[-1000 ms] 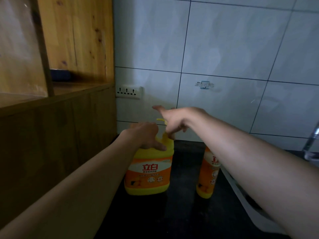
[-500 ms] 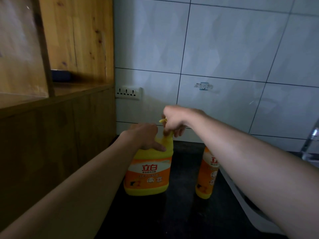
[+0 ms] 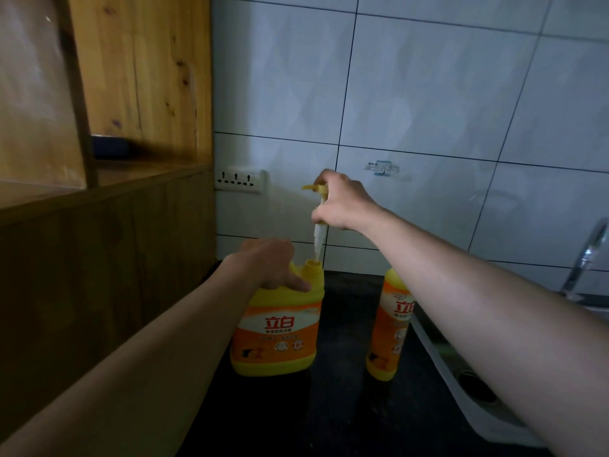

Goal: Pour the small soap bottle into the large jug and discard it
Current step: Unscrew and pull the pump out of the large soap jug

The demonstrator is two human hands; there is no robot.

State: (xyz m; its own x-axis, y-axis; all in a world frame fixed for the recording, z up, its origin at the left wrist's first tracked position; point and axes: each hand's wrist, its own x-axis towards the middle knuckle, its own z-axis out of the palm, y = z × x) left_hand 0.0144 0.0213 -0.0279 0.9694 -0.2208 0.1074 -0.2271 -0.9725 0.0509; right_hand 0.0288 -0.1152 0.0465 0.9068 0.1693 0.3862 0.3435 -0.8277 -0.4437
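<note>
Tabletop (image 3: 329, 417): dark.
Grips: your left hand (image 3: 267, 262) holds the large jug (image 3: 276, 324); right hand (image 3: 346, 206) holds its pump (image 3: 319, 237) (tube at neck).
Risk: swinging it aside drips soap.

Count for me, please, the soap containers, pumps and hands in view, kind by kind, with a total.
Soap containers: 2 (large jug, small bottle)
Pumps: 1 (pump, held by the right hand)
Hands: 2 (right hand, and left hand on the large jug)
Total: 5
</note>
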